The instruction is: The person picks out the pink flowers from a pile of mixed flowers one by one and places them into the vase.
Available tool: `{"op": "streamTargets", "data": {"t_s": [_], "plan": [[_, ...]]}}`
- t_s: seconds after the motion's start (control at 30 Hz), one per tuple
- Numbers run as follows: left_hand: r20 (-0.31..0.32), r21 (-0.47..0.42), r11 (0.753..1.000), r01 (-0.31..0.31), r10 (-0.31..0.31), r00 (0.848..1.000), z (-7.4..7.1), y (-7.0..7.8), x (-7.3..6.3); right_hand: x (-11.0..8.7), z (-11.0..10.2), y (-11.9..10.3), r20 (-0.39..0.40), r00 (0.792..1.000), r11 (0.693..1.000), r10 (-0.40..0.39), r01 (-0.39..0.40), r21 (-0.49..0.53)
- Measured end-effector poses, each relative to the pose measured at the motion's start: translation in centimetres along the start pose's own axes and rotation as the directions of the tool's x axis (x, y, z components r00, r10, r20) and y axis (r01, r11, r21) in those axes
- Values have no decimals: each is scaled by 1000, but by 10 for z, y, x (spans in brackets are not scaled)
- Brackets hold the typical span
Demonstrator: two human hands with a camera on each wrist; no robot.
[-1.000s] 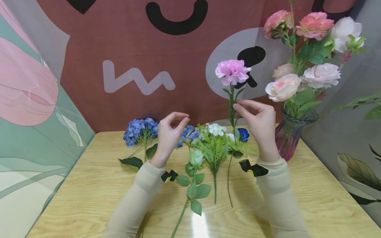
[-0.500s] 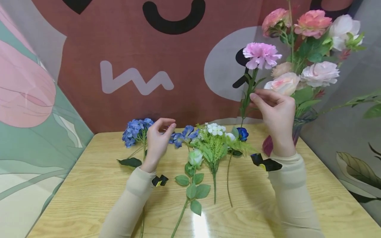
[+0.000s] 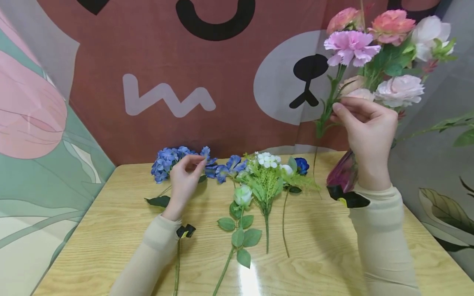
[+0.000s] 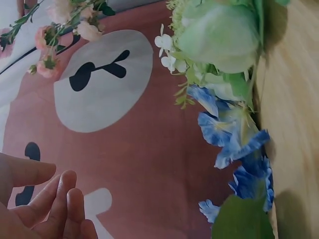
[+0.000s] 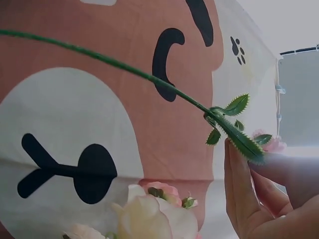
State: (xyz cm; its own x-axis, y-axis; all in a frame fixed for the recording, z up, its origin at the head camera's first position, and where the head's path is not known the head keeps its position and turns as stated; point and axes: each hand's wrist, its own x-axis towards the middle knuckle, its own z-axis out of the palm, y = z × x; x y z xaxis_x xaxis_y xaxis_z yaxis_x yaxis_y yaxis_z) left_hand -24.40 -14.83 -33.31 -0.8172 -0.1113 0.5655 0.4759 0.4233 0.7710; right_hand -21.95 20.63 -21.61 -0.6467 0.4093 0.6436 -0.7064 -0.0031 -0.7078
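Note:
My right hand [image 3: 372,133] pinches the stem of a pink carnation [image 3: 352,47] between thumb and fingers, just below its upper leaves. The bloom stands upright, in front of the flowers in the vase [image 3: 341,172], and overlaps them in the head view. From the right wrist, the carnation's long green stem [image 5: 134,72] runs away to the left, with toothed leaves by the fingertips. My left hand [image 3: 182,183] hovers over the table beside a blue hydrangea [image 3: 164,162], fingers loosely bent and holding nothing. In the left wrist view its fingers [image 4: 67,199] show nothing between them.
On the wooden table [image 3: 111,230] lie a pale green rose [image 3: 243,196], a white-flowered green spray [image 3: 268,181], blue petals [image 3: 231,167] and a dark blue rose [image 3: 301,165]. Coral ranunculus-like blooms [image 3: 393,26] and pale roses [image 3: 400,90] fill the vase. A printed cloth hangs behind.
My right hand has carried the carnation right and upward, from left of the vase to in front of its flowers. My left hand has drifted left and a little down, towards the hydrangea.

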Motion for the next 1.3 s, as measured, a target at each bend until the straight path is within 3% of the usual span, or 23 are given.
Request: {"op": "streamTargets", "data": {"t_s": [0.07, 0.37, 0.57, 0.67, 0.9, 1.0, 1.07, 1.17, 1.3], "plan": [[-9, 13, 1000, -7, 7, 1000, -2, -2, 0, 2, -1, -2, -10, 1000, 1000, 9, -9, 16], [-49, 76, 996, -43, 47, 998, -17, -36, 4, 14, -9, -11, -75, 997, 998, -23, 27, 56], [-63, 109, 994, -31, 38, 997, -35, -44, 3, 24, -21, -23, -125, 983, 991, -132, 134, 11], [-73, 98, 995, -12, 19, 997, -42, -47, 3, 28, -26, -30, -146, 974, 984, -172, 162, -77], [-97, 102, 994, 26, -16, 995, -53, -42, 0, 41, -37, -40, -198, 961, 939, -193, 122, -320], [-110, 107, 994, 32, -20, 994, -55, -31, -1, 48, -42, -42, -228, 961, 944, -155, 76, -321], [-117, 103, 994, 31, -18, 993, -56, -28, -2, 53, -45, -43, -254, 962, 967, -105, 39, -252], [-130, 105, 994, 31, -18, 991, -59, -38, -1, 59, -48, -45, -276, 959, 969, -71, 0, -248], [-144, 128, 991, 42, -24, 989, -65, -57, 0, 66, -52, -48, -284, 953, 913, -103, -23, -408]]}}
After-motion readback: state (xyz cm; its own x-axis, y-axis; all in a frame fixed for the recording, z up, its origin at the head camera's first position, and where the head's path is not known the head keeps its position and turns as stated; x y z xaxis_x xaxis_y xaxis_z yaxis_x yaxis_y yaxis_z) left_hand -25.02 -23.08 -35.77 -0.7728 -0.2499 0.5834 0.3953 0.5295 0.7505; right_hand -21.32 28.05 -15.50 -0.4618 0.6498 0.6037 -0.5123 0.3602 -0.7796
